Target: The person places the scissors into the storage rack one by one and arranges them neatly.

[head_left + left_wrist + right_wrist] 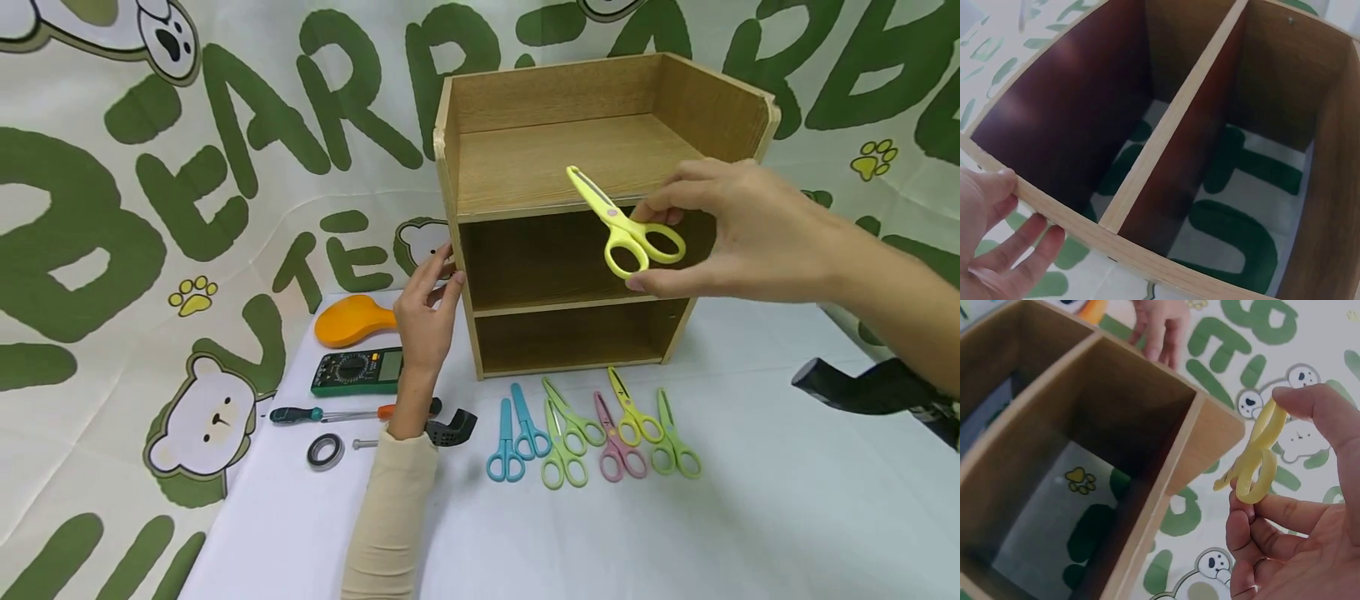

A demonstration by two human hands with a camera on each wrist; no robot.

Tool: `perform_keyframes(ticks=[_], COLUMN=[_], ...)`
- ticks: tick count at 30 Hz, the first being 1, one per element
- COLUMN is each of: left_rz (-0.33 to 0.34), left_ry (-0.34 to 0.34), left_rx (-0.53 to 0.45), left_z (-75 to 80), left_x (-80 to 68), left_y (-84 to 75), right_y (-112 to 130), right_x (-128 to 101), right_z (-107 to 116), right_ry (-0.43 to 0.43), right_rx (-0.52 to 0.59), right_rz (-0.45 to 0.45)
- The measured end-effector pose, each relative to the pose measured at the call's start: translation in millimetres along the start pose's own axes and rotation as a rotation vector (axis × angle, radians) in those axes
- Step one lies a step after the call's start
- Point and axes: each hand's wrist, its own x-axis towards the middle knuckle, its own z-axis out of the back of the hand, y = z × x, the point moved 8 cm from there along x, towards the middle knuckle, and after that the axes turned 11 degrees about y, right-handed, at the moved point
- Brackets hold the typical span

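Yellow scissors (626, 225) are pinched by their handle loops between the thumb and fingers of my right hand (742, 229), in front of the wooden shelf's upper opening. The blades point up and to the left in the head view. My left hand (429, 312) touches the left side panel of the wooden shelf (555, 312); in the left wrist view its thumb and fingers (1047, 244) lie at the panel's front edge. Several more scissors (615, 450) in blue, green, pink and yellow lie in a row on the table before the shelf.
Left of the shelf lie an orange paddle-shaped item (352, 321), a green multimeter (356, 372), a screwdriver (300, 415), a roll of black tape (325, 452) and a partly hidden hammer (453, 428). A printed cloth (247, 208) hangs behind. White cloth covers the table (787, 500).
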Motion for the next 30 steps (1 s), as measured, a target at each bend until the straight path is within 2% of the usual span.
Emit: perform_keyframes(ticks=[5,16,24,30], left_rz=[0.001,0.01,0.011,-0.008], left_ry=[-0.006,-0.011,-0.006,-0.007], left_rx=[-0.006,0.003,-0.007,-0.004], left_z=[0.6,2.2,0.9,1.6], left_x=[0.0,0.6,0.0,-0.6], left_y=[-0.2,-2.2,-0.4,-2.3], right_y=[5,-2,-1,-4], right_x=[34,99,134,157], right_z=[6,2,-16,-32], right_ry=[0.008,0.078,0.11,0.161], right_rx=[-0.007,0.033,0.049,0.067], right_rz=[0.004,-0.09,-0.081,-0.151])
